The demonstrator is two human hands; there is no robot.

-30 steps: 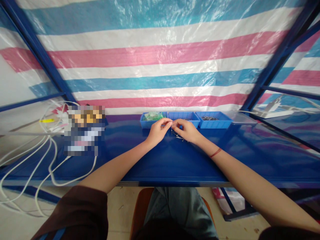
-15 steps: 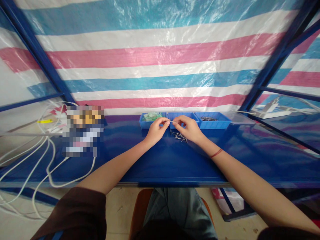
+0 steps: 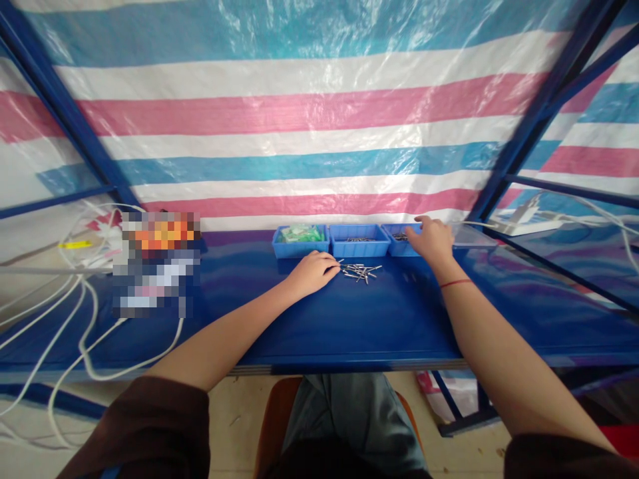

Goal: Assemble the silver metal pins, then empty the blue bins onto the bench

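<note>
Beside a loose pile of slim metal pins (image 3: 363, 272) on the blue table, my left hand (image 3: 315, 271) rests low with thumb and fingertips pressed together. Its fingertips touch the pile's left edge; whatever they pinch is too small to make out. My right hand (image 3: 433, 239) is over the right blue bin (image 3: 405, 249), thumb and fingers apart, covering much of it. Some small dark metal parts (image 3: 400, 236) show inside that bin. The middle blue bin (image 3: 359, 249) holds a few similar thin metal pieces. Green and clear plastic bags (image 3: 301, 233) fill the left blue bin (image 3: 301, 250).
A clear flat lid (image 3: 474, 236) lies right of the bins. White cables (image 3: 90, 332) loop across the table's left side near a blurred-out patch. A white power strip (image 3: 529, 223) is at the far right. Blue frame posts and a striped plastic sheet (image 3: 319, 113) stand behind.
My hands, which met over the pile around a thin metal piece, have parted. The right moved right to the right bin and opened; the left lowered beside the pile. The view shifted slightly.
</note>
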